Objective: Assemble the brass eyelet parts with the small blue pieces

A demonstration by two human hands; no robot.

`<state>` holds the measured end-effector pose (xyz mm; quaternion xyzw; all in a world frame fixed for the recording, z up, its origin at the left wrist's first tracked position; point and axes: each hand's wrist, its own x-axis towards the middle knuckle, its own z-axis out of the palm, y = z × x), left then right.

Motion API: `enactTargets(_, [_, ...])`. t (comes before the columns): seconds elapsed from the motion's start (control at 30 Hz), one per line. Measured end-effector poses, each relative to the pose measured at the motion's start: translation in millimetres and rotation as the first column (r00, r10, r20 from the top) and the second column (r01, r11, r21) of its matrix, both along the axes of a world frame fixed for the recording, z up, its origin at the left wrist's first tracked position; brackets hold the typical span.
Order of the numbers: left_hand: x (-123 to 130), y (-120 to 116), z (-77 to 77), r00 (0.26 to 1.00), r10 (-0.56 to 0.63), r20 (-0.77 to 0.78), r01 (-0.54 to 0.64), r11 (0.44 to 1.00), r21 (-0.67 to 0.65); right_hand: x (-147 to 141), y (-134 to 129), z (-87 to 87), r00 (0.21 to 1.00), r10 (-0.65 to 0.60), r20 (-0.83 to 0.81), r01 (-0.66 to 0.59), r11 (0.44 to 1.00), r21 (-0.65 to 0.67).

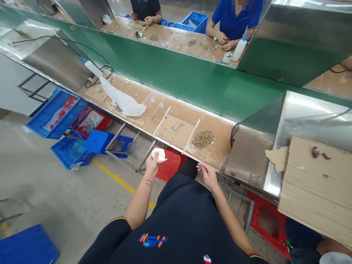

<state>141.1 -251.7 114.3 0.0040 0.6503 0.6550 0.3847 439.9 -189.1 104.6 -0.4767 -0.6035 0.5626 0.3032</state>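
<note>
My left hand (151, 167) is closed around a crumpled white cloth (158, 155), held just in front of the bench's near edge. My right hand (208, 176) is at the bench edge to the right, fingers partly stretched out, and I see nothing held in it. Beyond that hand lies a pile of small gold-coloured metal pieces (202, 139) on the brown bench top (220, 146). To the left of the pile is a cardboard sheet (172, 135) between two white strips, with a few tiny bits (175, 127) on it.
A white sheet (123, 101) and a squeeze bottle (93, 68) lie farther left. A green conveyor belt (165, 71) runs behind the bench, with two co-workers across it. A metal housing (253, 143) and a cardboard panel (316, 187) stand right. Blue bins (59, 113) and a red stool (167, 167) are below.
</note>
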Motion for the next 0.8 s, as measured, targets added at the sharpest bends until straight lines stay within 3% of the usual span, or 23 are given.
enactTargets(0.1, [-16.2,6.9,6.3,0.997,0.032,-0.067,-0.034,0.999,-0.027,-7.1,8.0,-2.2,0.999,-0.008,-0.037,0.008,1.000,0.009])
enactTargets(0.2, [-39.9,31.5,8.8,0.993,0.012,-0.117,-0.014,1.000,-0.011,-17.6,15.9,-11.4,0.998,-0.005,-0.056,0.007,1.000,0.028])
enactTargets(0.37, [-83.7,112.1,-1.2,0.980,0.025,-0.197,-0.004,0.994,0.108,-46.4,45.6,-44.6,0.997,-0.014,-0.076,0.024,0.991,0.130])
enactTargets(0.47, [-108.9,165.4,-11.1,0.978,-0.038,-0.206,0.072,0.984,0.162,-64.1,71.1,-67.1,0.996,-0.008,-0.085,0.025,0.978,0.209])
enactTargets(0.57, [-128.3,204.9,-27.7,0.969,-0.101,-0.224,0.152,0.962,0.225,-80.6,94.8,-87.4,0.997,-0.012,-0.076,0.032,0.959,0.280])
enactTargets(0.63, [-137.5,217.6,-45.4,0.953,-0.166,-0.253,0.240,0.924,0.298,-93.6,106.6,-99.5,0.996,-0.053,-0.067,0.073,0.935,0.347])
enactTargets(0.7, [-145.3,216.8,-66.9,0.931,-0.237,-0.278,0.330,0.873,0.360,-109.8,112.9,-110.6,0.991,-0.120,-0.064,0.136,0.866,0.481])
enactTargets(0.8, [-157.4,193.3,-96.6,0.909,-0.302,-0.287,0.396,0.841,0.368,-139.4,109.3,-124.4,0.972,-0.206,-0.116,0.230,0.721,0.653])
